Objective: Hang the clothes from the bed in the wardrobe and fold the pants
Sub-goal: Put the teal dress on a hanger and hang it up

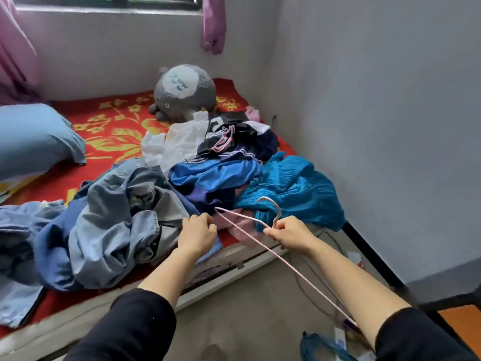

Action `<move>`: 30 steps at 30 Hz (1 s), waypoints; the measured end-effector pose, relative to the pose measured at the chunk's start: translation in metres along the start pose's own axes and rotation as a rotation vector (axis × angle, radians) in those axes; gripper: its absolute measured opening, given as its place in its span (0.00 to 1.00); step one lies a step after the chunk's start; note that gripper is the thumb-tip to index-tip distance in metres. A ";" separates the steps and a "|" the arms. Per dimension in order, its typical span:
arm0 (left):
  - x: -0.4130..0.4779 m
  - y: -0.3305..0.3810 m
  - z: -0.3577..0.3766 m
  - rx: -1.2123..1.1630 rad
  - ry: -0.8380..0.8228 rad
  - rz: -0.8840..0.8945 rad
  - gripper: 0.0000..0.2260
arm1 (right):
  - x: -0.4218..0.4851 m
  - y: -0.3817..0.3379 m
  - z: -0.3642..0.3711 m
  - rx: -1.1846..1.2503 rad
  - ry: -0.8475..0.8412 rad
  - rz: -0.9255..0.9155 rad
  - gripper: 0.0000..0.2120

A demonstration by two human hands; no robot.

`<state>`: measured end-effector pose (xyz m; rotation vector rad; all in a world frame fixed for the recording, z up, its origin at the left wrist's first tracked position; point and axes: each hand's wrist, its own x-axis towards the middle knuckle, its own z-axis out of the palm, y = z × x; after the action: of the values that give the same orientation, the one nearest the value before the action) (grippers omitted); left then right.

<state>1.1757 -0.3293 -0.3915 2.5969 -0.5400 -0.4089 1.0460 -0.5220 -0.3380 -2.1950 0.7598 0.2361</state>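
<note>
My right hand (289,231) grips the pink hanger (260,244) below its hook, my left hand (199,231) curls beside it, hold unclear, and just beyond them the clothes (213,178) crowd the bed (114,136), a black jersey's (229,142) lettering unreadable.

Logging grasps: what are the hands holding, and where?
Right hand grips the pink hanger at its neck, below the hook. Left hand is curled by the clothes; what it holds cannot be told.

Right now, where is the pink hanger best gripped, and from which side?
On the pink hanger, probably the neck under the hook, from the near side, where the right hand pinches it: the hook curves away, and the thin arms run long to either side.
</note>
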 end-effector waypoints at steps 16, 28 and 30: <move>0.245 0.112 0.121 -0.130 -0.235 -0.193 0.16 | 0.268 0.068 -0.130 -0.025 0.117 0.170 0.23; 0.339 0.119 0.196 -0.206 -0.278 -0.585 0.20 | 0.448 0.122 -0.123 -0.096 -0.055 0.136 0.18; 0.345 0.105 0.208 -0.200 -0.277 -0.642 0.21 | 0.463 0.132 -0.104 -0.115 -0.160 0.173 0.18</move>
<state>1.3711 -0.6433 -0.5833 2.4747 0.2646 -0.9813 1.3327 -0.8717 -0.5334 -2.1871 0.8647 0.5489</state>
